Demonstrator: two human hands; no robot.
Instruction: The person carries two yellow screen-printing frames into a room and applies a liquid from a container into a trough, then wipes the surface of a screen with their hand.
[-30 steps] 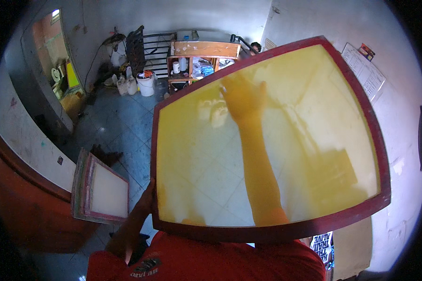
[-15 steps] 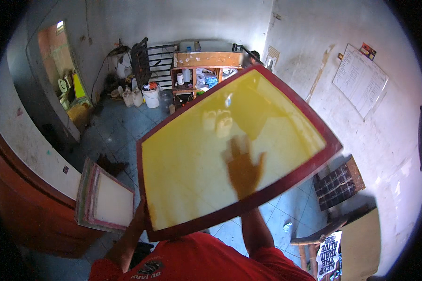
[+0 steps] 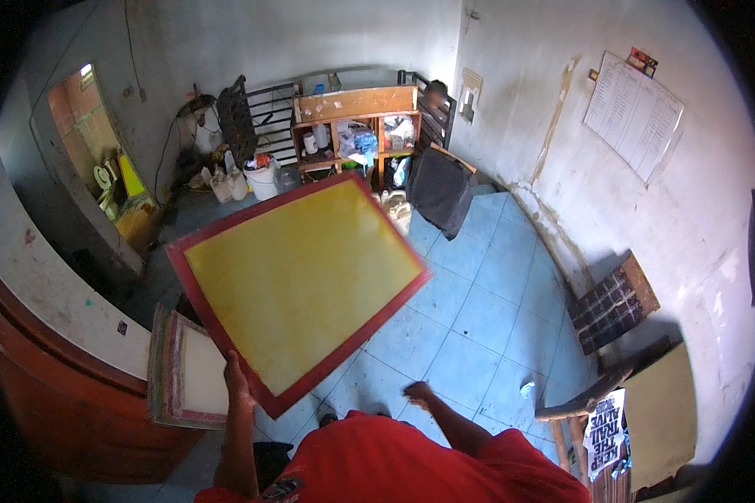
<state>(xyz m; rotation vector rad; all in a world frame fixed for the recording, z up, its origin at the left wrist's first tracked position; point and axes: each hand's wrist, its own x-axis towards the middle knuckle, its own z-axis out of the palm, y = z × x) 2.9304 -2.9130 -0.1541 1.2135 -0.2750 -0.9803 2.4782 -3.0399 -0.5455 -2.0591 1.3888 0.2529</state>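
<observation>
My left hand (image 3: 237, 379) is closed on the lower left edge of a screen-printing frame (image 3: 302, 285). The frame has a dark red border and a yellow, partly see-through mesh. It is held up in front of me at a slant, off the floor. My right hand (image 3: 419, 392) hangs apart from the frame, over the blue tiles. Its fingers look curled, with nothing visible in them. Beside my left forearm, several more framed screens (image 3: 195, 369) lean together, the front one with a pale mesh.
At the back stands a wooden shelf (image 3: 356, 102) with bottles and bags, next to a white bucket (image 3: 262, 180). A black-covered piece (image 3: 441, 191) leans there, and a person (image 3: 434, 94) is behind it. A wooden rack with a board (image 3: 658, 419) stands right; a brown panel (image 3: 50, 402) is left.
The frame has moved left and farther from me, and its glare is gone. My right hand, which was spread behind the mesh, has come away and dropped to the side.
</observation>
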